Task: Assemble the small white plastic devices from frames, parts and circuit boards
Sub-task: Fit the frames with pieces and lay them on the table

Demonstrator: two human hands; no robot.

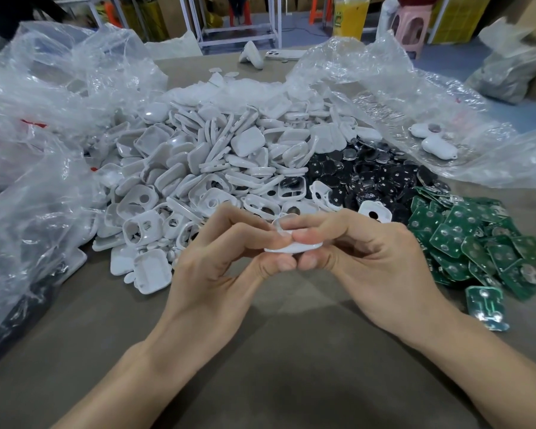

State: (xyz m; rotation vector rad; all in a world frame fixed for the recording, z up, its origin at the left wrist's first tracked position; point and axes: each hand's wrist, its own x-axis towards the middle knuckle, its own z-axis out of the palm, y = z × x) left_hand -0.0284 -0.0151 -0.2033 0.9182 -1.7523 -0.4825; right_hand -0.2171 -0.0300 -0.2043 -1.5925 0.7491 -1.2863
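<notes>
Both hands meet over the near middle of the bench (291, 351), pinching one small white plastic shell (294, 247) between them. The left hand (217, 267) grips its left end, thumb on top and curled fingers (283, 263) beneath; the right hand (375, 258) grips the right end the same way, thumb pressing down on the top. A clear round lens (280, 222) sits at the upper edge of the shell, just under the fingertips, though whether it is seated in the shell cannot be told. Just beyond the hands lies a large heap of white frames and covers (217, 159), spilling from the crumpled clear plastic bags (44, 125) at the left. To the right of that heap is a pile of dark round discs (362, 171), and nearer on the right a pile of green circuit boards (477, 243), one board (486, 308) lying apart at the near edge. On another clear bag at the far right rest two finished white devices (437, 144).
</notes>
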